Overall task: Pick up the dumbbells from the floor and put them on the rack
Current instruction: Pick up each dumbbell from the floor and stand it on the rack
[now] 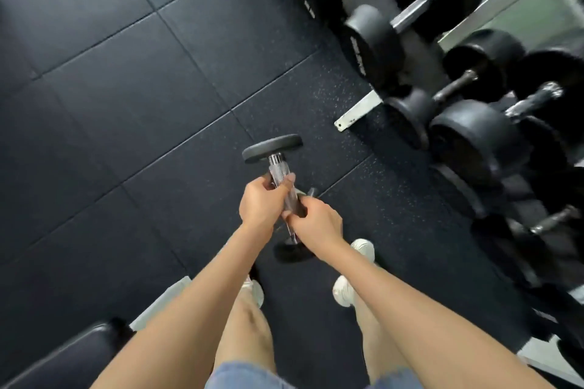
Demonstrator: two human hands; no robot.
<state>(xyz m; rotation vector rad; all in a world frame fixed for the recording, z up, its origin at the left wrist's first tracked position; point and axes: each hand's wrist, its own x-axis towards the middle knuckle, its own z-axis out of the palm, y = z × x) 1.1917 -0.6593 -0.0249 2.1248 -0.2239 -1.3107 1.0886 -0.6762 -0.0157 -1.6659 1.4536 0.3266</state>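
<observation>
Left hand (260, 204) & right hand (317, 224) are gripping the dumbbell (279, 172) handle, fingers curling round it, left sitting nearer the upper plate.

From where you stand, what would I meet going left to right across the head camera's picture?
Black padded bench → left hand → right hand, both gripping one dumbbell → white foot of the rack → black racked dumbbells.

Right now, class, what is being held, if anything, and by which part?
A dumbbell, by its metal handle: the left hand grips nearer the far end, the right hand just behind it.
</observation>
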